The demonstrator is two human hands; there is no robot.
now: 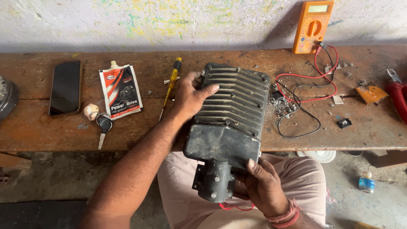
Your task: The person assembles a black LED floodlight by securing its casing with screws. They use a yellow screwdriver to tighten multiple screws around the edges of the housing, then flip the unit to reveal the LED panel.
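Observation:
A dark grey finned metal lamp housing [231,112] lies across the front edge of the wooden bench [42,127], its mounting bracket end hanging over my lap. My left hand [188,95] grips its upper left corner, fingers lying on the fins. My right hand [260,184] holds the bracket end from below, thumb on the housing's lower right corner. Thin red wires [233,207] hang under the bracket.
On the bench: a black phone [65,87], a grease pouch [121,91], a key with fob [101,123], a yellow screwdriver [170,85], an orange multimeter [313,26] with red and black leads [305,99], red-handled pliers [397,95], small parts. A bottle [366,181] lies on the floor.

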